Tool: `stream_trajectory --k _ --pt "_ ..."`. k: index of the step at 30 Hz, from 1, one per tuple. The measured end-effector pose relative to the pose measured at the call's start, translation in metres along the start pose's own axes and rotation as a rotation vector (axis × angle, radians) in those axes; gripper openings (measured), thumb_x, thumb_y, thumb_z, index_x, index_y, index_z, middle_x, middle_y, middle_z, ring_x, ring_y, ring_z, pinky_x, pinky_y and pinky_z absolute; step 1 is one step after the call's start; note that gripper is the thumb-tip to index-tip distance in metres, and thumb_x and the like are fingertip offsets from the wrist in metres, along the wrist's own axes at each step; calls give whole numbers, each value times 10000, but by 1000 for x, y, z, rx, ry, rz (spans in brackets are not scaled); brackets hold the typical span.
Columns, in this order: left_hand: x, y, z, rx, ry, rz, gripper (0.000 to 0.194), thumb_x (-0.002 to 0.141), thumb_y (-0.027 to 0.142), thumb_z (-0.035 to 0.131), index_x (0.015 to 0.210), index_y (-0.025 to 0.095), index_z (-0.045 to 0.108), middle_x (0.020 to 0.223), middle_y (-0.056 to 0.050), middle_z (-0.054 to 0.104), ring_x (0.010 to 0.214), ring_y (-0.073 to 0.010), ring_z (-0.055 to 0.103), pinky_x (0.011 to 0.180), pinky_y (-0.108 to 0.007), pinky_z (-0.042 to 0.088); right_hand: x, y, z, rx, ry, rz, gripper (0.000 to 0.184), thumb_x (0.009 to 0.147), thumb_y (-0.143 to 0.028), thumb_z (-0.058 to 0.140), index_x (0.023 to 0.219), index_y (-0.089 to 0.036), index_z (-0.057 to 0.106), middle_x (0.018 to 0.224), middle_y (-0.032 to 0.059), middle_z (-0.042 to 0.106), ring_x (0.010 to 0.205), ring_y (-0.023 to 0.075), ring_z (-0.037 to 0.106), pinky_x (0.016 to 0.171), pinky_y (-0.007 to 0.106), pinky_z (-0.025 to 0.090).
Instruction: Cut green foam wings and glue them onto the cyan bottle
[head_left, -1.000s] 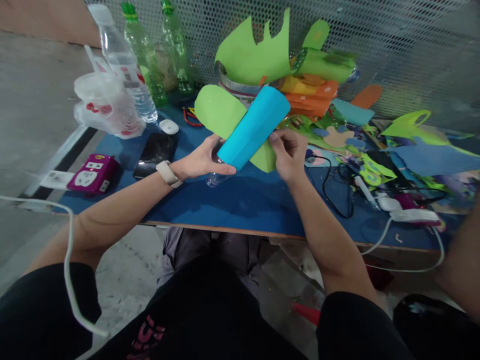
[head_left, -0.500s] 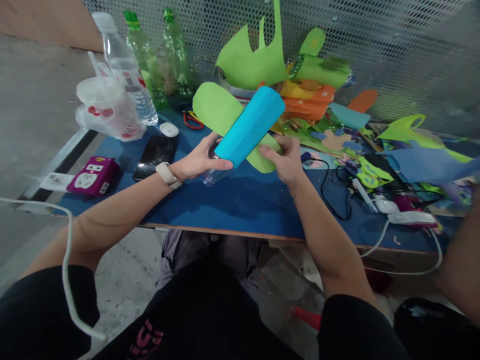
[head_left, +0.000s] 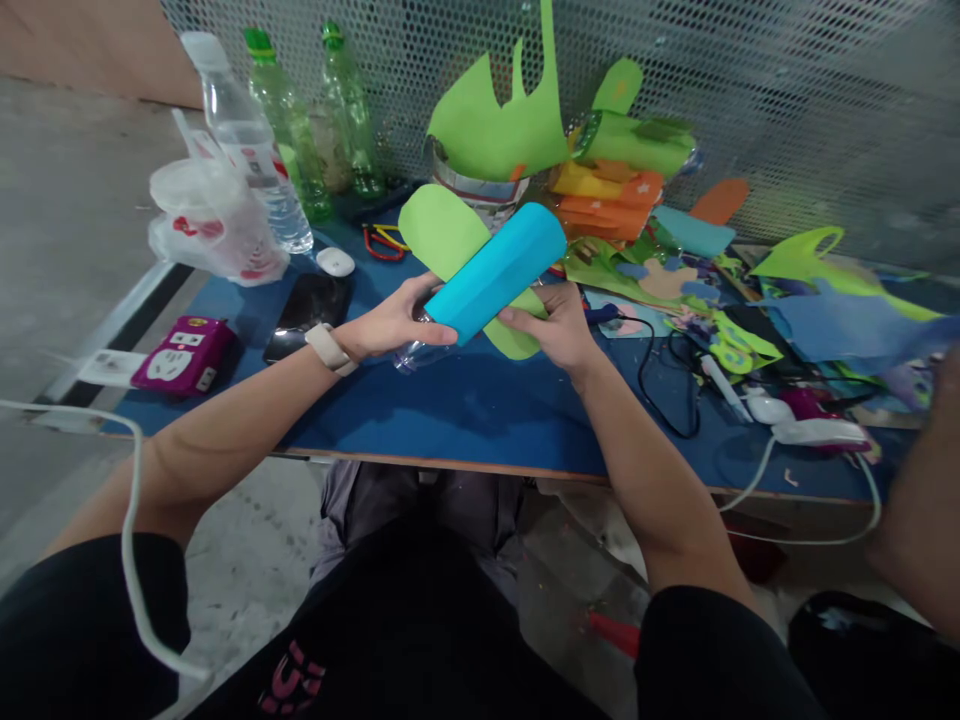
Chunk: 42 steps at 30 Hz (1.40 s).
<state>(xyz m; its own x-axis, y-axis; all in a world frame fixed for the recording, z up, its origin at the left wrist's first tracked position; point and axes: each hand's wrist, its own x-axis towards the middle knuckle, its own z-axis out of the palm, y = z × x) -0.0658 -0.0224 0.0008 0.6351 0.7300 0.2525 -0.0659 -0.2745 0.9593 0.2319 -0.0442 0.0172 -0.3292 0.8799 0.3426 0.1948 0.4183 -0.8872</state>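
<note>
A clear plastic bottle (head_left: pixel 414 354) wrapped in bright blue paper (head_left: pixel 499 270) is held tilted above the table. Green rounded paper pieces stick out on both sides like wings, a larger one (head_left: pixel 441 230) at upper left and a smaller one (head_left: pixel 517 335) at lower right. My left hand (head_left: pixel 409 325) grips the bottle's lower end, thumb on the blue paper. My right hand (head_left: pixel 553 325) pinches the lower right green piece between thumb and fingers. Part of the bottle is hidden inside the paper and behind my left hand.
On the blue table (head_left: pixel 450 420) are a phone (head_left: pixel 309 315), a purple socket block (head_left: pixel 184 355), a bagged cup (head_left: pixel 217 220), a water bottle (head_left: pixel 255 140) and green bottles (head_left: pixel 352 120). Paper crafts and scraps (head_left: pixel 615 200) crowd the right. Another person's arm (head_left: pixel 919 500) is at far right.
The blue-wrapped bottle has come slightly lower and tipped flatter, its green wings moving with it. Both hands keep their hold, and my right hand has shifted a little left.
</note>
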Motion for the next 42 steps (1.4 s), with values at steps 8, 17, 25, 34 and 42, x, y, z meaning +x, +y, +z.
stream_trajectory --k 8,17,25,34,42 --pt "1 2 1 3 -9 24 1055 773 732 1068 1639 254 701 1558 -190 778 1468 -512 735 1186 -664 664 -1 -4 2 -29 2 -10 661 765 -896 1011 836 -262 837 795 64 845 842 386 879 744 583 808" --pt "2 4 -1 86 -43 65 998 784 754 1053 1600 293 710 1515 -159 788 1386 -447 779 1075 -594 733 -3 -18 10 95 -148 92 650 677 -853 1088 906 -278 890 914 89 911 860 401 906 869 675 826" --pt "-1 7 -7 237 -75 14 843 807 725 1053 1427 247 739 1377 -146 784 1270 -406 773 961 -536 725 -3 -17 8 132 -199 99 557 732 -715 1118 956 -250 908 974 100 932 848 371 915 842 584 828" --pt "2 5 -11 261 -84 44 886 862 740 1005 1543 252 718 1405 -152 807 1256 -401 784 1011 -549 708 -2 -9 10 126 -151 78 558 749 -699 1118 977 -252 874 946 104 909 851 376 902 858 612 815" --pt "0 8 -6 234 -74 72 911 849 761 1007 1565 274 725 1470 -156 807 1225 -386 810 918 -493 729 -3 -14 13 156 -146 114 607 707 -767 1111 978 -284 863 944 81 906 845 380 905 805 624 822"
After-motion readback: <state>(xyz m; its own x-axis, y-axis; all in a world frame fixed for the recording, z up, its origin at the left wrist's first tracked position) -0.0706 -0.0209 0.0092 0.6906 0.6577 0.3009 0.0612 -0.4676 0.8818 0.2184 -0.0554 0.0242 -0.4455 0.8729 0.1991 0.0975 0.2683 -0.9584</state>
